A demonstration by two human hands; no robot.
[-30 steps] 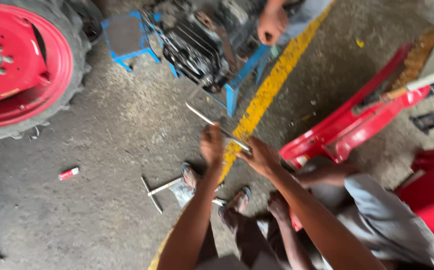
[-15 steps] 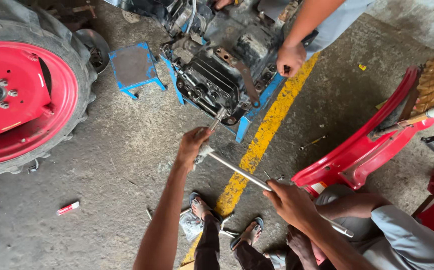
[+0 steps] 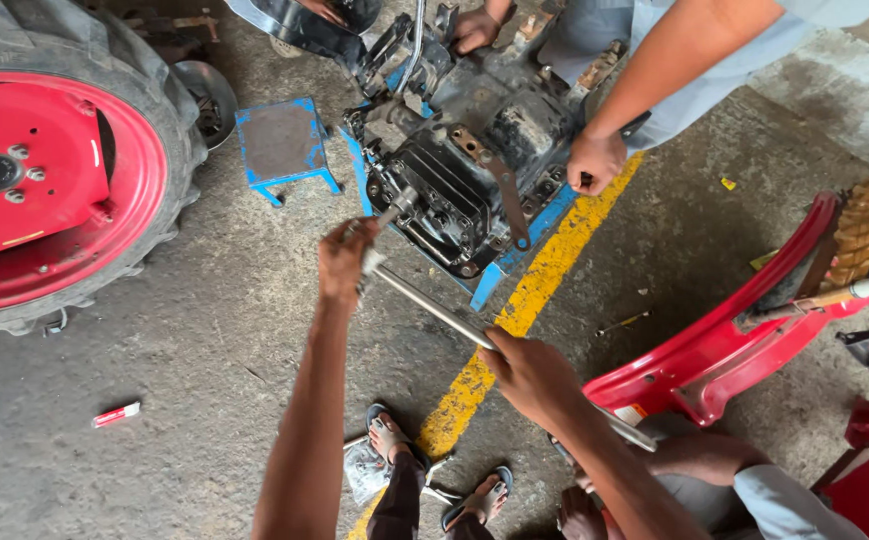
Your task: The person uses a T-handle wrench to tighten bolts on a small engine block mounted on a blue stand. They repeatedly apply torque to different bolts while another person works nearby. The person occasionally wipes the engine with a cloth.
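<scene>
The left hand (image 3: 348, 262) is closed around the head end of a long steel wrench bar (image 3: 435, 308), right where its socket end meets the front of a dark, greasy engine block (image 3: 475, 170). The right hand (image 3: 530, 378) is wrapped round the same bar farther back, so the bar runs slanting from the engine down towards the person's lap. The engine sits on a blue frame (image 3: 515, 250) standing on the concrete floor (image 3: 205, 350), partly over a yellow painted line (image 3: 515, 320). Across the block, another person's hand (image 3: 595, 160) rests on its far right edge, and a second hand (image 3: 477, 28) of theirs touches the top; what it grips is too dim to tell. To the left stand a small blue stool (image 3: 283, 145) and a big tractor wheel with a red rim (image 3: 35, 180). A red curved panel (image 3: 735, 340) lies at the right, just beside the right forearm. The person's sandalled feet (image 3: 435, 470) are below the bar, and a small red-and-white tube (image 3: 117, 414) lies well apart on the floor at lower left.
</scene>
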